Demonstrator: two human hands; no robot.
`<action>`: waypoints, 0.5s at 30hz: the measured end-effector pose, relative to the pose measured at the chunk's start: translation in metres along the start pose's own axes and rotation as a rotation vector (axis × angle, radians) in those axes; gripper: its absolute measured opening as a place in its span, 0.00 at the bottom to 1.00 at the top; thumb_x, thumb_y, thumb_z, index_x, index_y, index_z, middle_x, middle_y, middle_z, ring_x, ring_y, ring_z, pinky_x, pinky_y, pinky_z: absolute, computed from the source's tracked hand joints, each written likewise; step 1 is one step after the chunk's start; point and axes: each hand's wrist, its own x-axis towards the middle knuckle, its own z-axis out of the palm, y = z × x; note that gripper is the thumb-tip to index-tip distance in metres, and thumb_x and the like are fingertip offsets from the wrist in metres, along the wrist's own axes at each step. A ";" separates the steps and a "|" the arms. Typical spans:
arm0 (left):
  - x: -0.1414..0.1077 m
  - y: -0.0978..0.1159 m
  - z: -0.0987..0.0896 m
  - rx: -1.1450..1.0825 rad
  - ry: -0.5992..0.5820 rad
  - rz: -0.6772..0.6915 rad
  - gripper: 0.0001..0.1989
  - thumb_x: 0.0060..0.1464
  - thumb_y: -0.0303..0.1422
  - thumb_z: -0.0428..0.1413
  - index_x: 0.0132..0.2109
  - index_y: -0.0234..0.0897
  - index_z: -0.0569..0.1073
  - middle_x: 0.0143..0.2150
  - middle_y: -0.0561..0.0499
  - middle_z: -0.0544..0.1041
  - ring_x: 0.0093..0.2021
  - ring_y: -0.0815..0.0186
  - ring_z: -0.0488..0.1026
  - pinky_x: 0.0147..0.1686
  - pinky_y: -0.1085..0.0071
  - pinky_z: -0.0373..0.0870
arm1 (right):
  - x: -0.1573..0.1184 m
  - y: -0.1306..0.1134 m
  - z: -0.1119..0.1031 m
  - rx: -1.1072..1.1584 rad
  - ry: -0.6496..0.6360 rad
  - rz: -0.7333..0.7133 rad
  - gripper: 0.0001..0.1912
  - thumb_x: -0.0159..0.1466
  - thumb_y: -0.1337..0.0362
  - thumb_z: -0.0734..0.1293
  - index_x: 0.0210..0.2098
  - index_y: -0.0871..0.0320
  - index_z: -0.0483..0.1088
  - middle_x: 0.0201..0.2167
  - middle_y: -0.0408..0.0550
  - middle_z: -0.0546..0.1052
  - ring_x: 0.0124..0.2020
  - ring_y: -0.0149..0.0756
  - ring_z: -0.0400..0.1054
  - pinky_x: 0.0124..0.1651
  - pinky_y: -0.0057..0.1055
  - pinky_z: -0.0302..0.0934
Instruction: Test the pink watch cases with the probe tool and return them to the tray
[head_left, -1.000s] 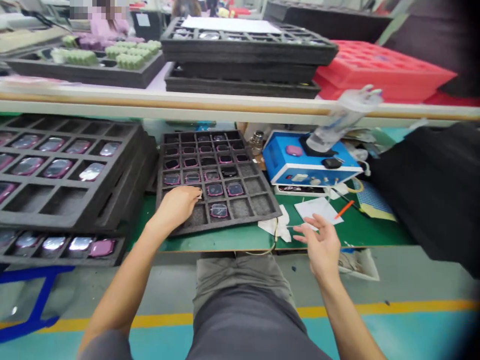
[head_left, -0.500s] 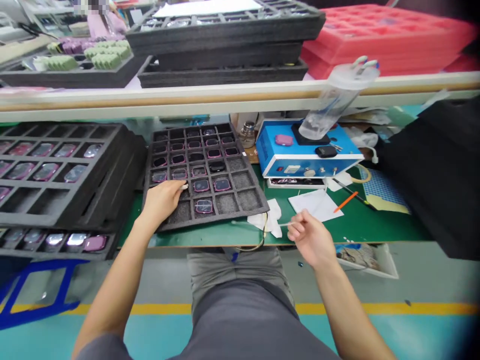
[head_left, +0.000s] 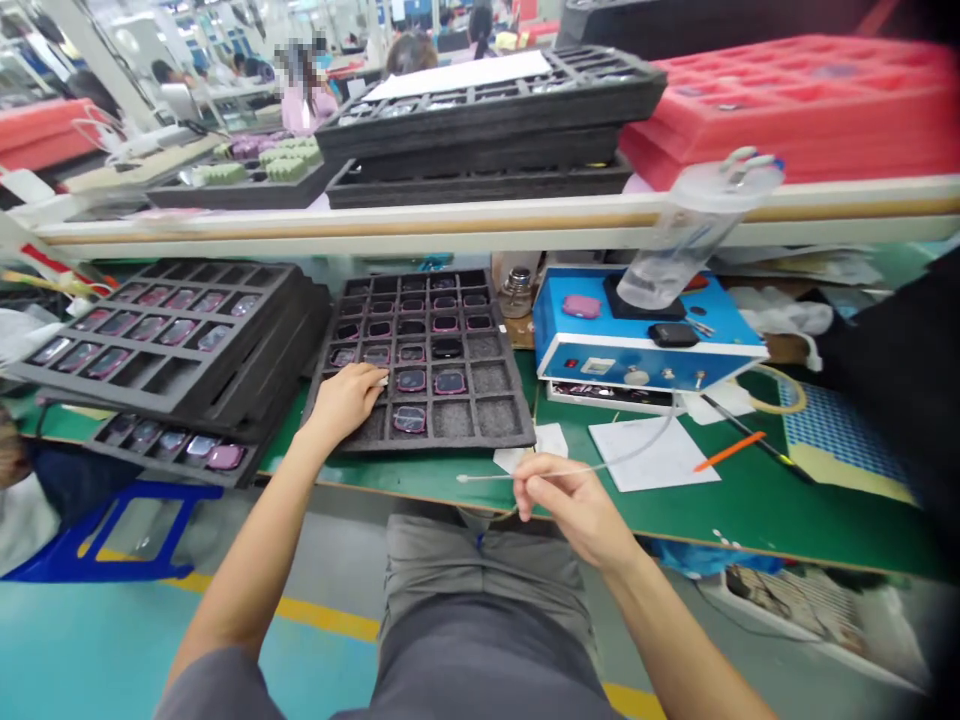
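Observation:
A black foam tray (head_left: 491, 380) lies on the green bench, several of its compartments holding small square, purple-rimmed watch-like cases (head_left: 409, 419). My left hand (head_left: 346, 403) rests over the tray's lower left compartments with its fingers curled down. A small pale bit shows at its fingertips, but what they grip is hidden. To the right, just off the bench's front edge, my right hand (head_left: 574, 502) pinches a thin clear tube (head_left: 487, 478). The tube's white tip points left, below the tray, and its other end runs back toward a blue machine (head_left: 645, 350).
Stacked foam trays (head_left: 187, 380) stand on the left. A clear cylinder (head_left: 667, 240), a pink case (head_left: 582, 306) and a black case (head_left: 673, 335) sit on the machine. White paper (head_left: 652, 455) and an orange stick (head_left: 729, 452) lie right. A shelf edge (head_left: 450, 228) crosses above.
My right hand has moved left and nearer to me with the tube, its tip now below the tray. My left hand stays at the same compartments. The view has shifted and tilted.

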 end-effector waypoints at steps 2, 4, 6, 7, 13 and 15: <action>-0.002 0.001 -0.005 0.009 -0.011 0.017 0.19 0.68 0.33 0.51 0.59 0.37 0.79 0.61 0.42 0.80 0.61 0.53 0.76 0.62 0.59 0.71 | 0.006 0.000 0.005 -0.007 -0.001 -0.073 0.14 0.64 0.51 0.75 0.37 0.55 0.82 0.26 0.43 0.76 0.24 0.30 0.71 0.28 0.30 0.70; -0.003 0.002 -0.010 0.020 -0.021 0.032 0.19 0.69 0.36 0.50 0.59 0.37 0.79 0.60 0.42 0.80 0.61 0.53 0.77 0.62 0.59 0.71 | 0.009 0.000 0.008 -0.010 0.007 -0.148 0.13 0.66 0.52 0.73 0.40 0.54 0.82 0.29 0.44 0.77 0.25 0.30 0.73 0.28 0.29 0.72; 0.002 0.006 -0.015 0.034 -0.017 0.038 0.20 0.69 0.37 0.49 0.58 0.36 0.80 0.59 0.40 0.81 0.60 0.51 0.77 0.61 0.56 0.72 | 0.012 0.000 0.012 -0.006 0.002 -0.214 0.12 0.68 0.53 0.72 0.41 0.54 0.82 0.33 0.45 0.77 0.27 0.29 0.74 0.29 0.28 0.74; 0.008 0.010 -0.017 0.037 -0.010 0.044 0.20 0.69 0.37 0.49 0.57 0.35 0.80 0.59 0.39 0.81 0.60 0.50 0.77 0.62 0.55 0.72 | 0.014 0.001 0.015 0.000 -0.004 -0.236 0.12 0.68 0.53 0.72 0.41 0.54 0.82 0.35 0.46 0.77 0.28 0.28 0.74 0.29 0.27 0.74; 0.091 0.058 -0.013 0.055 -0.029 0.262 0.20 0.66 0.35 0.50 0.58 0.36 0.80 0.62 0.40 0.80 0.63 0.50 0.75 0.63 0.57 0.71 | 0.033 0.001 0.037 0.130 -0.081 -0.207 0.17 0.67 0.48 0.71 0.37 0.55 0.71 0.42 0.48 0.81 0.33 0.31 0.79 0.34 0.30 0.78; 0.119 0.071 -0.007 0.125 -0.077 0.323 0.20 0.64 0.35 0.51 0.56 0.36 0.80 0.58 0.39 0.82 0.58 0.47 0.79 0.57 0.56 0.75 | 0.043 -0.001 0.037 0.172 -0.095 -0.202 0.20 0.66 0.43 0.71 0.38 0.54 0.68 0.41 0.48 0.82 0.36 0.33 0.80 0.37 0.33 0.79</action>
